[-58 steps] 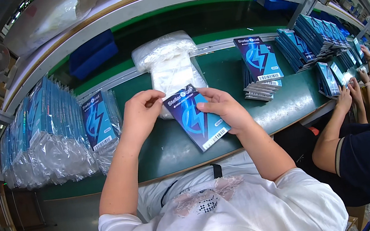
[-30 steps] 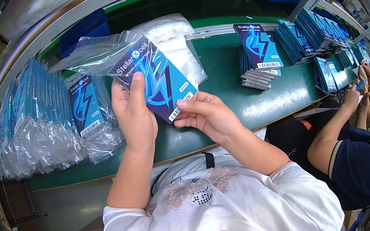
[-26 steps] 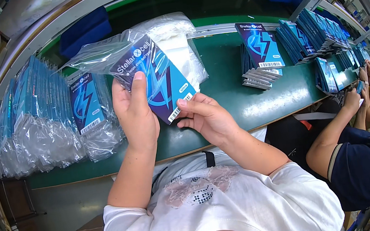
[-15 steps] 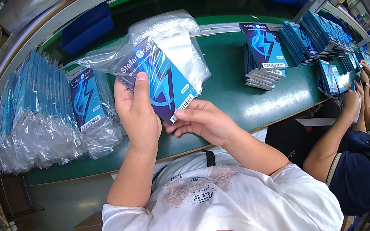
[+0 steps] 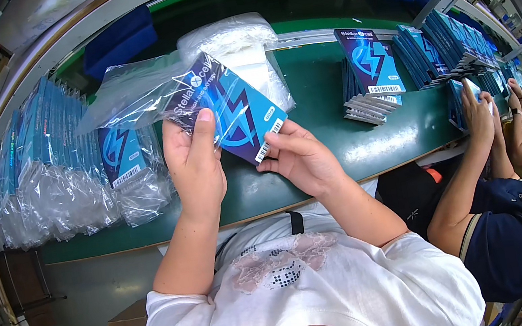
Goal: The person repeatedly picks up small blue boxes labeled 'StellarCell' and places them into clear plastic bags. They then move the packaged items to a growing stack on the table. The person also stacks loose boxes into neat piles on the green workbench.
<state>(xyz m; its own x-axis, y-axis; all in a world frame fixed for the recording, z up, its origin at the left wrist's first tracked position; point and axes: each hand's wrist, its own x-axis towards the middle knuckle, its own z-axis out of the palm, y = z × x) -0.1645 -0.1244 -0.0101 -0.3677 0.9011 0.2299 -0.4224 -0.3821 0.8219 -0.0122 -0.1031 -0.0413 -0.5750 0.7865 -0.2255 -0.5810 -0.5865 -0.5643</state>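
Observation:
A flat blue and purple box [image 5: 241, 108] with a lightning-bolt design is held tilted above the table. My left hand [image 5: 196, 163] is closed on its left side, thumb on the front face. A clear plastic bag [image 5: 133, 91] spreads from the box's upper left end, its loose part reaching left. How far the box sits inside the bag is hard to tell. With thumb and fingers, my right hand [image 5: 305, 159] pinches the lower right corner, by the barcode strip. Behind the box lies a pile of clear bags [image 5: 227, 35].
Several bagged boxes [image 5: 48, 176] stand in a row at left. A stack of unbagged boxes [image 5: 372, 67] is right of centre on the green table [image 5: 316, 123], with more stacks [image 5: 460, 42] farther right. A blue bin [image 5: 119, 42] lies behind. A co-worker [image 5: 502, 220] sits at right.
The box has shifted slightly right and turned. The bag's loose part has spread out to the left. My right hand has moved a little right and up along with the corner.

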